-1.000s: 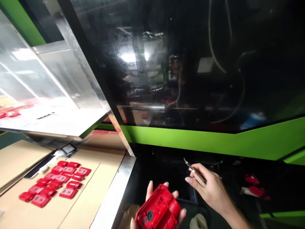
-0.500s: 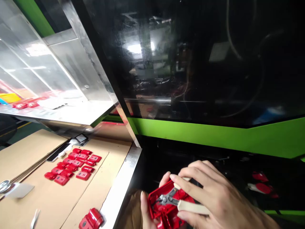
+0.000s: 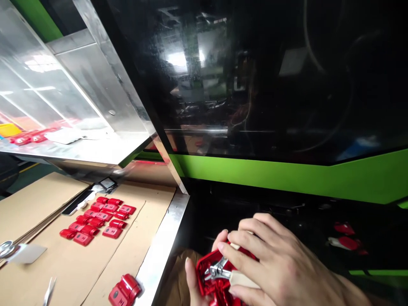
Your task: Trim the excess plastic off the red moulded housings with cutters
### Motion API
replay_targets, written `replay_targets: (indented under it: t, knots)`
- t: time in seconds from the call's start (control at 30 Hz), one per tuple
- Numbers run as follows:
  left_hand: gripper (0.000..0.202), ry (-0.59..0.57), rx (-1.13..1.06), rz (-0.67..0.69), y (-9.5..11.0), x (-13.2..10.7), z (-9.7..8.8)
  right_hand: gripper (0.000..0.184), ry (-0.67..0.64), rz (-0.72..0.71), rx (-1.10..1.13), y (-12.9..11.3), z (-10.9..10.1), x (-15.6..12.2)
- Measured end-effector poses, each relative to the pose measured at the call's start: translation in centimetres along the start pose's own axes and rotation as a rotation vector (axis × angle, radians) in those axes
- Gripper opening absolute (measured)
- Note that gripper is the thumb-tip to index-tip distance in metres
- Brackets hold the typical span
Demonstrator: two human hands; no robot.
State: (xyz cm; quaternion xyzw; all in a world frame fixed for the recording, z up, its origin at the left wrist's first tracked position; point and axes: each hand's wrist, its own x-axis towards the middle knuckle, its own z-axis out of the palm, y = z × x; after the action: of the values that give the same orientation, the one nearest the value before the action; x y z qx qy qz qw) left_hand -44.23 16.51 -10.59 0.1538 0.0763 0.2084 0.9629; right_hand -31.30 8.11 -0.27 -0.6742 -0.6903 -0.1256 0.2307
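Since half a second ago the right hand (image 3: 283, 263) has stayed over the red housing (image 3: 212, 272), and the cutter's metal tip (image 3: 216, 270) has shifted slightly lower and left inside the shell; a full second ago that hand was raised clear of the part with the tool pointing up. Now the right hand is closed around the small cutter with a pale handle (image 3: 242, 278), fingers curled over it and the tip touching the inside of the housing. The left hand (image 3: 194, 284) cups the red housing from beneath at the 6 o'clock edge of the view, with a thumb at the part's left side and fingertips showing past its far edge; its grip is closed on the part. The housing sits low in the view, just right of the metal edge of the table (image 3: 159, 255). At 8 o'clock a cluster of small red parts (image 3: 97, 219) lies in rows on the cardboard (image 3: 79, 263) that covers the table, and one larger red piece (image 3: 125, 290) rests near the table's edge at 7 o'clock. Tweezers (image 3: 49, 291) lie at the lower left. Across the top from 11 to 3 o'clock runs the machine's dark window (image 3: 255, 85) above a green band (image 3: 287, 178). More red pieces (image 3: 346, 238) lie in the dark recess at 4 o'clock.
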Motion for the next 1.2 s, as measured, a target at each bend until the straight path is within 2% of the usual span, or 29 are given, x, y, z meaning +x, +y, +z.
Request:
replay_targets:
  t: [0.13, 0.27, 0.37, 0.53, 0.7, 0.77, 0.97, 1.2]
  knots:
    - [0.074, 0.1, 0.079, 0.047, -0.1, 0.0, 1.0, 0.044, 0.012, 0.007, -0.001, -0.2, 0.0, -0.1]
    - [0.075, 0.099, 0.103, 0.097, -0.2, 0.0, 1.4, 0.041, 0.041, 0.005, 0.007, -0.1, 0.4, -0.3]
    - [0.079, 0.112, 0.105, 0.058, -0.1, 0.0, 1.5, 0.039, 0.036, -0.006, 0.028, 0.0, 0.8, -0.4]
    - [0.077, 0.054, 0.051, 0.03, 0.1, 0.4, 1.6, 0.043, 0.043, 0.008, 0.01, -0.1, 0.8, -0.3]
    - [0.067, -0.008, 0.011, 0.016, 0.1, 0.5, 1.4, 0.051, 0.032, 0.005, -0.018, -0.2, 0.6, -0.1]
    - [0.071, -0.004, 0.005, 0.002, 0.1, 0.6, 1.4, 0.053, 0.024, 0.028, -0.027, -0.1, 0.6, 0.0]
    - [0.074, 0.026, 0.022, 0.008, 0.0, 0.8, 1.6, 0.042, 0.053, 0.016, -0.017, 0.3, 0.4, 0.3]
    - [0.062, -0.006, -0.053, 0.035, 0.1, 0.8, 1.4, 0.037, 0.05, 0.032, -0.005, 0.2, 0.4, 0.1]
